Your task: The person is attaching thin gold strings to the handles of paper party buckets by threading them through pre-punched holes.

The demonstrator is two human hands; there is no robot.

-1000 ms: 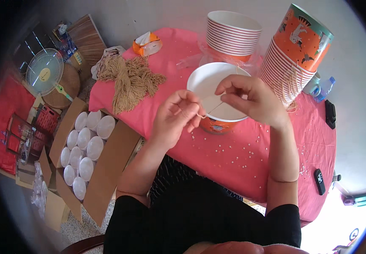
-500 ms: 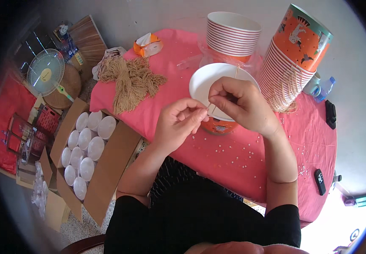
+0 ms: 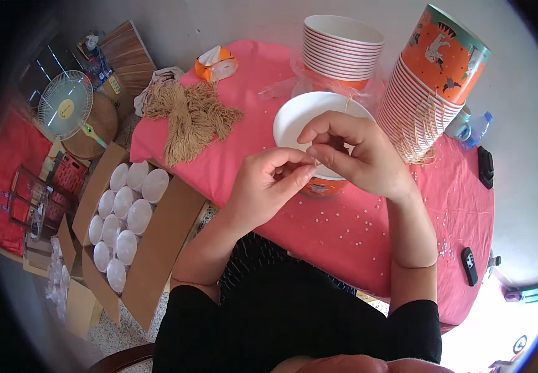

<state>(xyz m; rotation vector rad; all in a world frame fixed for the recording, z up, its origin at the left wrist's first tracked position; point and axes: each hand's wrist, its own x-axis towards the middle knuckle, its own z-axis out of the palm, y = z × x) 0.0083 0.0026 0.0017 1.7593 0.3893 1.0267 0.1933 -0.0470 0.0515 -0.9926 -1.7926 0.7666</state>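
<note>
Head view: both hands, left hand (image 3: pixel 263 186) and right hand (image 3: pixel 356 155), are pinching thin string (image 3: pixel 347 104) (barely visible) over the paper bucket (image 3: pixel 309 118); keeping it taut seems wise.

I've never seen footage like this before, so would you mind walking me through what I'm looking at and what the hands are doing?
No machine here: a person wears a wide fisheye camera on the head, looking down, so straight edges bend near the rim. The forearms enter from below. The left hand and right hand meet fingertip to fingertip over a white-lined paper bowl, pinching something thin, probably a string; it is too small to be sure. The bowl stands on a table under a pink cloth dotted with small white bits. Also on it: two stacks of orange paper bowls and a bundle of tan twine. On the floor to the left sits a cardboard box of white lids.
</note>
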